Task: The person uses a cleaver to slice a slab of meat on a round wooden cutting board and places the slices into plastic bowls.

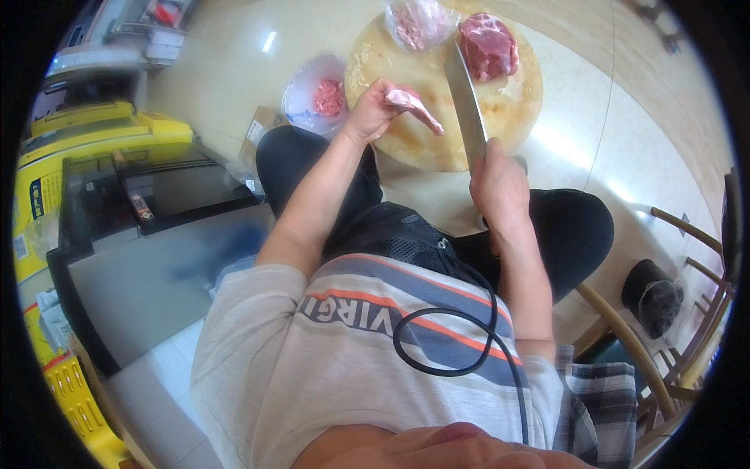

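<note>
My left hand point(370, 114) grips a strip of pale pink raw meat point(413, 108), raised over the left part of a round cutting board point(410, 149). In my right hand point(501, 184) is the handle of a cleaver point(467, 99), its broad blade pointing away from me across the board. Past the blade, a thick chunk of red raw meat point(489, 47) rests on the board's far right. Beside it at the far edge lies a clear plastic bag point(422, 23) with pale meat inside. A bag-lined container point(299, 97) left of the board holds pink meat pieces point(329, 98).
A small cardboard box point(263, 126) stands by my left knee. Along the left side is a glass-topped freezer cabinet point(158, 258) with yellow trim. To my right are a wooden chair point(630, 352) and a black bin point(650, 296) with a plastic liner. A black cable point(445, 372) loops over my shirt.
</note>
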The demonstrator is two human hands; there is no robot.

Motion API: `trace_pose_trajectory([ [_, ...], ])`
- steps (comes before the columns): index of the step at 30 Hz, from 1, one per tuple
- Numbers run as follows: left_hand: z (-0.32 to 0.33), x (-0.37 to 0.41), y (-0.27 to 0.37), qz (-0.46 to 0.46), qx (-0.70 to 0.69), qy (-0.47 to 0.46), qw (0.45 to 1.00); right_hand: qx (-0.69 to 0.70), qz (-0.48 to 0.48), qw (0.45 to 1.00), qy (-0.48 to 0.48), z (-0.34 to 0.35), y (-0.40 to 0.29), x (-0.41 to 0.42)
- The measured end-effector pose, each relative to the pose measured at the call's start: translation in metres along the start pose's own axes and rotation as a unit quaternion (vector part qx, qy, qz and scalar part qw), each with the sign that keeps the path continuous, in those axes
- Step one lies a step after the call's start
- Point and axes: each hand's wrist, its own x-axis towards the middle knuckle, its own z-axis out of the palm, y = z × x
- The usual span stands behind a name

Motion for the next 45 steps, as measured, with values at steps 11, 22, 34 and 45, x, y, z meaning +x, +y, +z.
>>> trace_pose_trajectory([
  [11, 0.0, 0.007, 0.003, -0.099, 0.087, 0.179, 0.975, -0.017, -0.007, 1.0, 0.008, 0.001, 0.002, 0.001],
  [22, 0.011, 0.004, 0.016, -0.235, 0.127, 0.15, 0.952, -0.012, -0.01, 1.0, -0.01, 0.005, 0.002, 0.002],
  [34, 0.013, 0.02, 0.001, 0.085, 0.718, 0.109, 0.682, -0.023, -0.036, 0.999, -0.008, 0.015, -0.001, 0.001],
  [45, 0.017, -0.014, -0.006, 0.27, 0.672, -0.085, 0.685, -0.018, -0.058, 0.997, -0.039, 0.029, -0.01, -0.009],
])
